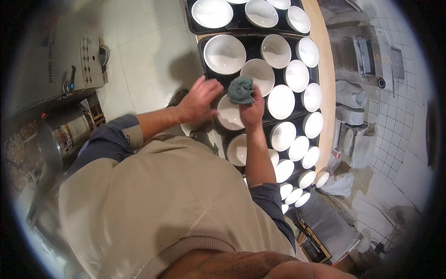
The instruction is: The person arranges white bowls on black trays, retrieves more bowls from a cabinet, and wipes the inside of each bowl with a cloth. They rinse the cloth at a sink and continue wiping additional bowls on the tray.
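A bunched grey-green cloth (240,90) is gripped in my right hand (253,111), raised over white glossy bowls on black trays. Just below it is a bowl (230,117), partly covered by the cloth and my right hand. Another bowl (259,69) lies directly beyond the cloth. My left hand (200,99), slightly blurred, hovers by the near edge of the middle black tray (223,81) with its fingers spread and nothing visible in it. The large bowl (224,54) stands beyond that hand.
Several more bowls (281,102) stand on trays along a wooden table (325,87). To the left are a metal steamer cabinet (75,62) with a lever handle and a metal cylinder (64,132). Stainless equipment (359,55) and bags (350,94) line the tiled wall beyond the table.
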Tool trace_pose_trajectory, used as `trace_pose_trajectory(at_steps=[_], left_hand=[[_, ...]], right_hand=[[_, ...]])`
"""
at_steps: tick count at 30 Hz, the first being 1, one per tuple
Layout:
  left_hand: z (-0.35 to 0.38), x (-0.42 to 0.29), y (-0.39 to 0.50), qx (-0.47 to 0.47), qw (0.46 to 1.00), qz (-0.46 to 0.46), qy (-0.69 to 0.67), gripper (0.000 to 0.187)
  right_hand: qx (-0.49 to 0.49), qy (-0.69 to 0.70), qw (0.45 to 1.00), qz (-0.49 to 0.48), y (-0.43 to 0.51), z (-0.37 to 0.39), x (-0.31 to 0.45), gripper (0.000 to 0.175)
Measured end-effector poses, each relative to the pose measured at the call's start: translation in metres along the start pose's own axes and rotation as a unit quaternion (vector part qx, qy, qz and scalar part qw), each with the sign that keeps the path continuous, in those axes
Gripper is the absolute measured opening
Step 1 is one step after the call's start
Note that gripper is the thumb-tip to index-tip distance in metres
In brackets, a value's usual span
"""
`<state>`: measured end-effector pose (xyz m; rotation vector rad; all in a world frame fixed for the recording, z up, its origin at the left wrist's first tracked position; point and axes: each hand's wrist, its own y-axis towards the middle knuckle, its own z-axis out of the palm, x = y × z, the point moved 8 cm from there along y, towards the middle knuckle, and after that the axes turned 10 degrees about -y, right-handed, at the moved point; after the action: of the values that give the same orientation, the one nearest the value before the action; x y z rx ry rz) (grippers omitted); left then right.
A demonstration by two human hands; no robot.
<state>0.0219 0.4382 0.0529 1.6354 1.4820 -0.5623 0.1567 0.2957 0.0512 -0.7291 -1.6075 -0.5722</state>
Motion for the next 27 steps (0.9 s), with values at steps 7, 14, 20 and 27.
trace_pose_trajectory(at_steps=[7,14,20,27], left_hand=[[-0.087,0.09,0.053,-0.014,0.994,-0.012,0.106,0.07],[-0.093,0.118,0.081,0.047,0.992,0.06,0.096,0.047],[-0.094,0.117,0.085,0.033,0.99,0.078,0.115,0.046],[-0.086,0.131,0.083,0.036,0.991,0.042,0.123,0.065]], right_hand=[[0.037,-0.52,0.841,-0.144,0.118,0.059,0.027,0.054],[0.128,-0.634,0.753,-0.118,0.17,0.104,-0.029,0.042],[0.214,-0.715,0.666,-0.021,0.169,0.094,-0.024,0.024],[0.164,-0.418,0.883,0.135,0.177,0.109,-0.047,0.03]])
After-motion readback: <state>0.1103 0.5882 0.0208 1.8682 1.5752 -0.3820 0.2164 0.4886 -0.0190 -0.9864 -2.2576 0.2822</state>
